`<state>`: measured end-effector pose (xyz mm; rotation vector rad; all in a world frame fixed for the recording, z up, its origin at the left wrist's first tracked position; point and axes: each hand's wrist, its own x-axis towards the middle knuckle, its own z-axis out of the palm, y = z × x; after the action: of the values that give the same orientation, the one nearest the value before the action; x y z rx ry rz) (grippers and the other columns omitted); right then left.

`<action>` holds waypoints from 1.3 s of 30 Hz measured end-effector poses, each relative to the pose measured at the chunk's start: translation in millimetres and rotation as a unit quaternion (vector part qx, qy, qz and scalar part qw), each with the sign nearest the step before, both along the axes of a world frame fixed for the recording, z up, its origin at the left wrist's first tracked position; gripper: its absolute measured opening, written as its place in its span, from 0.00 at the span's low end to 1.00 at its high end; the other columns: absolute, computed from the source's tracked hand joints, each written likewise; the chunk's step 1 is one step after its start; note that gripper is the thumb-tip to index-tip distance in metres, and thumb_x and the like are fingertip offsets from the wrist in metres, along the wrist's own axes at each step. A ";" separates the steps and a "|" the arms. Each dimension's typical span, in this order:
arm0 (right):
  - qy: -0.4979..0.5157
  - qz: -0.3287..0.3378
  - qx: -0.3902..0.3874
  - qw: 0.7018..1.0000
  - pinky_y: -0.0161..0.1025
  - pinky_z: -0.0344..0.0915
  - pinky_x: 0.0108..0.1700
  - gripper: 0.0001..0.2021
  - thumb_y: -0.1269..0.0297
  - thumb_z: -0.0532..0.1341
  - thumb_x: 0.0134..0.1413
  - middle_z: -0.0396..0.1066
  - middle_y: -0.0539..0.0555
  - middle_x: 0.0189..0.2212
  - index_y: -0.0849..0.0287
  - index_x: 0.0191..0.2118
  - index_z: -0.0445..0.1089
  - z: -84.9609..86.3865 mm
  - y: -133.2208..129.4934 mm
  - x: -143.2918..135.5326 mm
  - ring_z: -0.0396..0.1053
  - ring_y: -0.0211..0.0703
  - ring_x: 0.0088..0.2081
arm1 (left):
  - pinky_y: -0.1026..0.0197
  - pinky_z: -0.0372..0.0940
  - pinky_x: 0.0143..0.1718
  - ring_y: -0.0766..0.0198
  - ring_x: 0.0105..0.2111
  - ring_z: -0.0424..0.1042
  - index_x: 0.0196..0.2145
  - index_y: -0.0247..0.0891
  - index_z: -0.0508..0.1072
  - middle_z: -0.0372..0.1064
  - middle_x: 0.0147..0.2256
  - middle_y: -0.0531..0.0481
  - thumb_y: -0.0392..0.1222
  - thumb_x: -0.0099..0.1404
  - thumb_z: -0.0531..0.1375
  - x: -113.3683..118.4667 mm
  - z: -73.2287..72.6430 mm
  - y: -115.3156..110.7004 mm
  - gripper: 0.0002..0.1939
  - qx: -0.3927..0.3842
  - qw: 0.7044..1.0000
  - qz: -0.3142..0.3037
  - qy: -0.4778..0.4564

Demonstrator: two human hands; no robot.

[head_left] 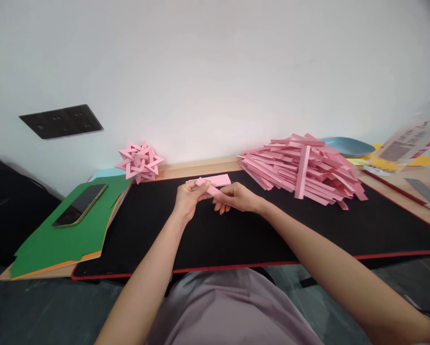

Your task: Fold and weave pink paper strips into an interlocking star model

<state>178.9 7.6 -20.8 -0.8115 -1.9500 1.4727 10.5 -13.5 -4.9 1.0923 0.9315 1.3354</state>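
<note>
Between my two hands is a folded pink paper strip (212,189), held slantwise above the black mat (208,239). My left hand (189,197) pinches its upper left end between thumb and fingers. Its lower right end is gripped by my right hand (238,197), whose fingers curl underneath. Just behind the hands, a flat pink paper piece (218,180) shows, partly hidden by them. To the right lies a large heap of folded pink paper strips (283,163), with one strip (302,172) resting crosswise on its front.
A pink paper star (139,162) stands at the back left by the wall. Green paper sheets (89,239) carry a phone (80,205). Off to the right are a blue dish (349,146), a plastic bag (403,143), a dark red pencil-like stick (394,187) and a ruler (425,194).
</note>
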 end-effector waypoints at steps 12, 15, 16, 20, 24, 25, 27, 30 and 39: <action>-0.004 0.000 0.001 1.000 0.33 0.67 0.26 0.22 0.48 0.57 0.50 0.74 0.59 0.26 0.68 0.32 0.69 -0.3 0.2 -0.5 0.72 0.37 0.24 | 0.53 0.68 0.37 0.57 0.31 0.74 0.30 0.30 0.74 0.75 0.33 0.41 0.43 0.45 0.68 0.9 0.7 -0.7 0.16 -0.010 1.000 0.013 0.008; -0.004 0.000 -0.001 1.000 0.33 0.67 0.26 0.23 0.48 0.57 0.49 0.74 0.59 0.27 0.68 0.32 0.69 -0.8 0.4 -0.4 0.72 0.37 0.24 | 0.54 0.69 0.36 0.57 0.31 0.74 0.30 0.29 0.74 0.75 0.33 0.41 0.43 0.45 0.68 0.9 0.8 -0.8 0.16 -0.007 1.000 0.012 0.007; -0.005 0.000 -0.001 1.000 0.33 0.67 0.26 0.23 0.48 0.57 0.49 0.74 0.59 0.27 0.68 0.32 0.69 -0.8 0.4 -0.4 0.72 0.37 0.25 | 0.54 0.69 0.36 0.57 0.30 0.74 0.30 0.29 0.74 0.75 0.33 0.41 0.43 0.45 0.68 0.8 0.7 -0.8 0.16 -0.007 1.000 0.011 0.007; -0.005 0.001 -0.001 1.000 0.32 0.67 0.26 0.22 0.48 0.56 0.50 0.74 0.59 0.27 0.68 0.32 0.69 0.1 -0.2 -0.4 0.72 0.37 0.25 | 0.56 0.69 0.35 0.58 0.30 0.74 0.31 0.29 0.74 0.75 0.33 0.41 0.43 0.45 0.68 0.4 0.4 -0.4 0.17 -0.012 1.000 0.014 0.005; 0.003 0.007 -0.008 1.000 0.32 0.67 0.26 0.21 0.49 0.57 0.50 0.74 0.58 0.27 0.68 0.32 0.69 1.4 -0.4 0.0 0.72 0.37 0.25 | 0.56 0.69 0.35 0.57 0.30 0.75 0.33 0.29 0.74 0.75 0.33 0.39 0.44 0.48 0.67 -0.2 0.7 0.1 0.17 -0.015 1.000 0.010 0.001; 0.005 0.008 -0.010 1.000 0.32 0.67 0.26 0.22 0.49 0.57 0.49 0.74 0.58 0.27 0.68 0.32 0.69 1.6 -0.4 0.1 0.72 0.37 0.25 | 0.56 0.69 0.35 0.57 0.30 0.75 0.34 0.29 0.74 0.75 0.34 0.39 0.45 0.48 0.66 -0.7 0.7 0.2 0.18 -0.013 1.000 0.007 0.000; 0.010 0.009 -0.016 1.000 0.33 0.67 0.26 0.22 0.48 0.58 0.49 0.74 0.58 0.26 0.68 0.32 0.69 2.2 -0.2 0.6 0.72 0.37 0.25 | 0.55 0.69 0.35 0.57 0.31 0.75 0.35 0.30 0.74 0.74 0.35 0.38 0.46 0.49 0.66 -2.0 0.6 0.7 0.18 -0.005 1.000 -0.002 -0.004; 0.019 0.014 -0.026 0.999 0.33 0.67 0.27 0.22 0.48 0.58 0.48 0.74 0.58 0.26 0.68 0.32 0.69 3.0 0.0 1.2 0.72 0.37 0.25 | 0.56 0.69 0.34 0.57 0.31 0.75 0.37 0.31 0.73 0.74 0.38 0.38 0.46 0.49 0.66 -4.5 0.2 1.5 0.19 0.003 1.000 -0.015 -0.010; 0.023 0.024 -0.028 0.999 0.33 0.68 0.27 0.23 0.48 0.58 0.48 0.74 0.58 0.27 0.69 0.33 0.69 4.3 -0.7 1.5 0.72 0.37 0.25 | 0.58 0.70 0.32 0.58 0.30 0.75 0.36 0.31 0.73 0.74 0.38 0.38 0.44 0.49 0.66 -4.9 -0.1 2.0 0.18 0.003 1.000 -0.004 -0.011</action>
<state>180.4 6.9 -16.5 -0.7529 -1.9137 1.5672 5.6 -11.5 -5.1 1.0831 0.9065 1.3430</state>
